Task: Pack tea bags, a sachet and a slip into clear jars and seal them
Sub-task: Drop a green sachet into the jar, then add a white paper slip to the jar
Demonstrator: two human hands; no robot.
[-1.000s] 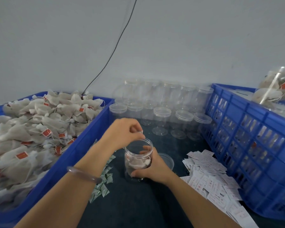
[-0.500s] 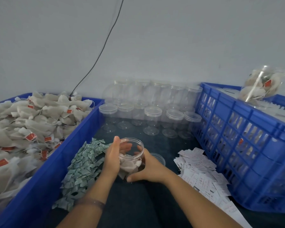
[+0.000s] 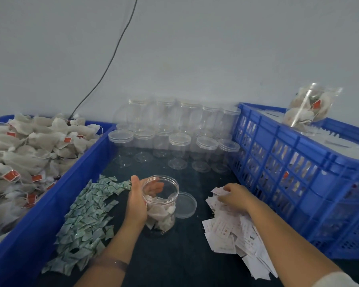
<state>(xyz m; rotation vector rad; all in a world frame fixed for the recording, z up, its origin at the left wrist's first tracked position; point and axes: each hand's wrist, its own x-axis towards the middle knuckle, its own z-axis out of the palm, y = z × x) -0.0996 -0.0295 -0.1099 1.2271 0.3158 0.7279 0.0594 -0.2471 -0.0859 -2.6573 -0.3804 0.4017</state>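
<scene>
Head view: the jar (image 3: 161, 204) stands upright mid-tabletop (image 3: 174, 259), its open mouth up and tea bags (image 3: 161, 215) in its lower half. Your left hand (image 3: 136, 201) has its grip wrapped round the jar's side. Your right hand (image 3: 235, 196) has its grip curled onto a slip (image 3: 217, 191) towards the right edge. A lid (image 3: 184, 205) lies flat just beside the jar, and sachets (image 3: 87, 220) are heaped to its left. A left crate (image 3: 50, 204) and a right crate (image 3: 298, 172) flank them. Empty jars (image 3: 179, 146) line the far edge under the grey wall (image 3: 195, 48).

head cam | worn, wide-angle | faces forward-down | near tabletop (image 3: 174, 255) | single view
</scene>
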